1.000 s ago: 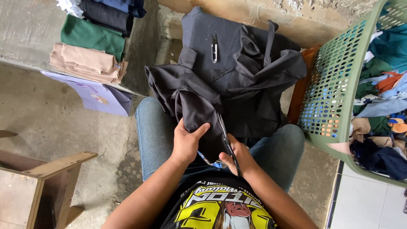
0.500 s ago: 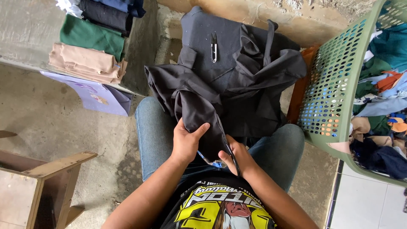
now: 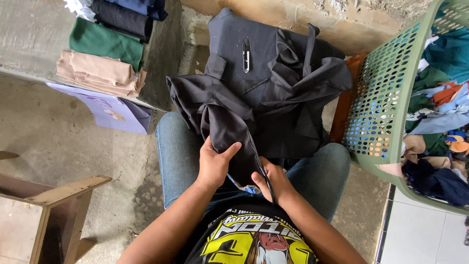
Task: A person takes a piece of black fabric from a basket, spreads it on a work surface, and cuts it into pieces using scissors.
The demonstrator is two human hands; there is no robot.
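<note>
Left hand point(image 3: 214, 165) grips black garment point(image 3: 254, 112), right hand point(image 3: 272, 180) pinches its edge at 5 o'clock; loose bulk may slide off the lap

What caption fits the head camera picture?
Both hands, left hand and right hand, grip black garment beside green basket.

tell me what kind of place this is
Probably a small home garment or tailoring workspace. The person sits with a black garment over their lap, a thread snipper lying on it. Folded clothes are stacked on a concrete ledge, and a green basket full of mixed fabrics stands beside them.
</note>
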